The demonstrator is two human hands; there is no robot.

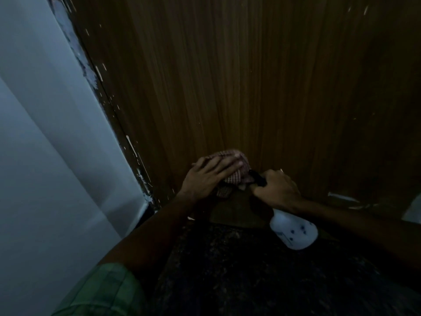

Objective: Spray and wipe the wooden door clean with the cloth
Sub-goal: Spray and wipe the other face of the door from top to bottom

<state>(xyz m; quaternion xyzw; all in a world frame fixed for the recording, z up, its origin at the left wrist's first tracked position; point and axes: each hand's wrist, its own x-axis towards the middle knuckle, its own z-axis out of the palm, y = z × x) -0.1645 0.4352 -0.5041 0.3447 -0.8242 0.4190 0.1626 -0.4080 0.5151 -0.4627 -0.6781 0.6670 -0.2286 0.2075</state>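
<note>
Left hand [208,176] presses cloth [237,173] flat-fingered on wooden door [227,87], frame centre; right hand [279,190] fingers curl round spray bottle [293,231].

A dark speckled floor [250,270] runs up to the foot of the wooden door [227,87].

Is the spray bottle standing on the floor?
No, the right hand grips the bottle by its neck, tilted in the air beside the cloth.
</note>
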